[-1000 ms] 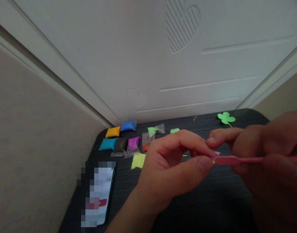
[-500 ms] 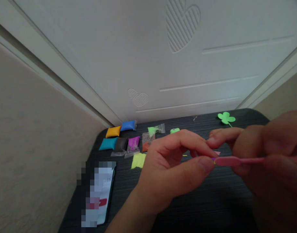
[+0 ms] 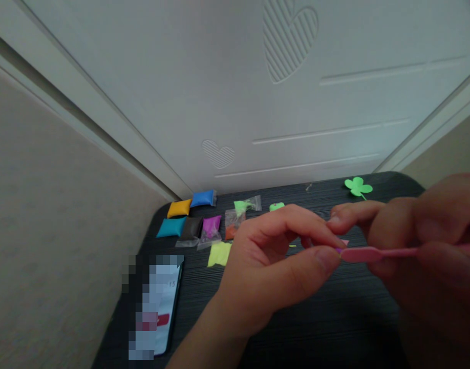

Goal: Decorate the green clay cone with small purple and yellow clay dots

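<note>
Between the thumb and index finger of my left hand (image 3: 269, 266) is pinched a tiny piece of purple clay (image 3: 338, 251), mostly covered by the fingertips. My right hand (image 3: 407, 230) is closed around a pink modelling tool (image 3: 361, 254) with a flat, rounded end. That flat end points left and meets the small piece at my left fingertips. A strip of pink (image 3: 345, 242) shows just behind the fingers; what it belongs to I cannot make out. Both hands are held above the dark table (image 3: 296, 328).
Several clay packets, among them a blue packet (image 3: 203, 198), a teal packet (image 3: 171, 227) and a purple packet (image 3: 211, 228), lie at the back left. Yellow sheet (image 3: 218, 254) is beside my left wrist. A phone (image 3: 158, 307) lies left; a green clover shape (image 3: 358, 187) lies back right.
Both hands hold almost the same place. The pink tool's flat end has shifted very slightly at the left fingertips.
</note>
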### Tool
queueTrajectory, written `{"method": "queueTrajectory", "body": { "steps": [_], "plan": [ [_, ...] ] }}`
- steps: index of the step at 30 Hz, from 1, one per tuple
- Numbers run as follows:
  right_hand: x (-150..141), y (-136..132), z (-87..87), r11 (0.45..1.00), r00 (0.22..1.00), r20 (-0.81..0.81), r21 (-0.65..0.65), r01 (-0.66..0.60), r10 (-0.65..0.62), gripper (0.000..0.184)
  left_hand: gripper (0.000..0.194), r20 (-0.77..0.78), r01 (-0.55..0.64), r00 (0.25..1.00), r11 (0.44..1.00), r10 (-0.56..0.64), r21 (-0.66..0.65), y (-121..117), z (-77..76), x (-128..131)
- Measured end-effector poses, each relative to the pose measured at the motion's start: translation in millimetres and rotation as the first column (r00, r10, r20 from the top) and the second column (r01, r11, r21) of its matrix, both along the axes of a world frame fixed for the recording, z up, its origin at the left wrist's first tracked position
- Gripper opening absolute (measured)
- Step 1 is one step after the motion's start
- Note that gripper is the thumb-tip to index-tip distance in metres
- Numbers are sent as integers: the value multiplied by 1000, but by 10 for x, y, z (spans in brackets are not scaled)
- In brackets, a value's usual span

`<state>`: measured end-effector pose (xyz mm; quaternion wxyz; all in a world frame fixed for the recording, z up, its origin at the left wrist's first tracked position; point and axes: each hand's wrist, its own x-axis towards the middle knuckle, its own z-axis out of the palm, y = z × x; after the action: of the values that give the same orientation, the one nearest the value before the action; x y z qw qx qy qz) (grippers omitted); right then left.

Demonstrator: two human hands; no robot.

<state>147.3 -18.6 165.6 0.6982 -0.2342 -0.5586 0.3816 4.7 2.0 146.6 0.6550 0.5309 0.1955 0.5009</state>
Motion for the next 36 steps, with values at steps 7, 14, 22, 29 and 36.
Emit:
{"method": "queueTrajectory", "body": {
  "steps": [7, 14, 22, 29, 36],
  "plan": [
    [77, 70, -36, 990, 989, 113, 90, -105, 95, 20, 8, 1, -21, 1000, 1000, 21, 18, -13, -5, -3],
    [7, 62, -53, 986, 997, 59, 162, 36, -46, 19, 9, -1, -169, 985, 978, 171, 120, -48, 27, 14],
    [30, 34, -44, 983, 989, 140, 181, 24, -50, 20, 10, -28, -203, 978, 970, 209, 131, -39, 36, 12],
    [11, 56, -67, 970, 990, 125, 242, 34, -65, 19, 9, 20, -152, 988, 986, 151, 66, -45, 35, 6],
    [34, 53, -123, 993, 999, 19, 116, 31, -33, 20, 8, 24, -155, 988, 987, 154, 42, -33, 33, 4]
  ]
}}
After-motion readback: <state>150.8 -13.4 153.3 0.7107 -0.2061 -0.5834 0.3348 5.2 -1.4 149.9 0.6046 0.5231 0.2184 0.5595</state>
